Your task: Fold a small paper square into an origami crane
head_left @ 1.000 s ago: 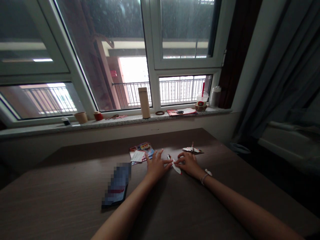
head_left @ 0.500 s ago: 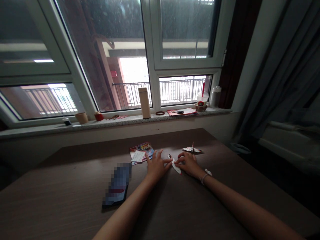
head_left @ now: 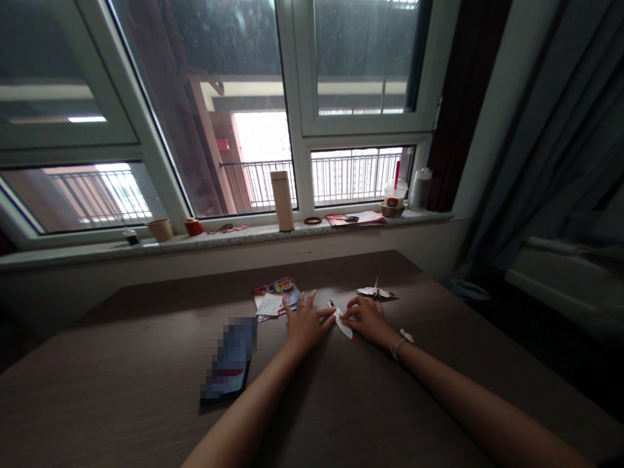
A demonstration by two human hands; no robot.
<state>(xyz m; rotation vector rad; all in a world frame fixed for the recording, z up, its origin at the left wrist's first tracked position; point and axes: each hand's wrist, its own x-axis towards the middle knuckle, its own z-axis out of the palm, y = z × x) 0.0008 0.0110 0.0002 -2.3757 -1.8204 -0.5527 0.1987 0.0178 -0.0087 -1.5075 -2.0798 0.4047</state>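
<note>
A small white folded-paper crane (head_left: pixel 345 328) with a dark tip and a red tip lies between my two hands, low over the tabletop. My left hand (head_left: pixel 306 325) pinches its left side with thumb and index fingertips, while its other fingers fan out. From the right, my right hand (head_left: pixel 370 320) grips the paper with thumb and forefinger, the remaining fingers curled. Fingertips hide part of the folds. Just beyond my right hand, a second paper crane (head_left: pixel 376 292), white with red marks, rests on the table with its wings spread.
On the brown table (head_left: pixel 131 364), a phone-like dark slab (head_left: pixel 227 364), partly pixelated, lies left of my forearm. Printed papers (head_left: pixel 270 304) sit behind my left hand. The windowsill holds a beige flask (head_left: pixel 281 201), a drink cup (head_left: pixel 394 194), scissors (head_left: pixel 351 219) on papers and a brown cup (head_left: pixel 160 229).
</note>
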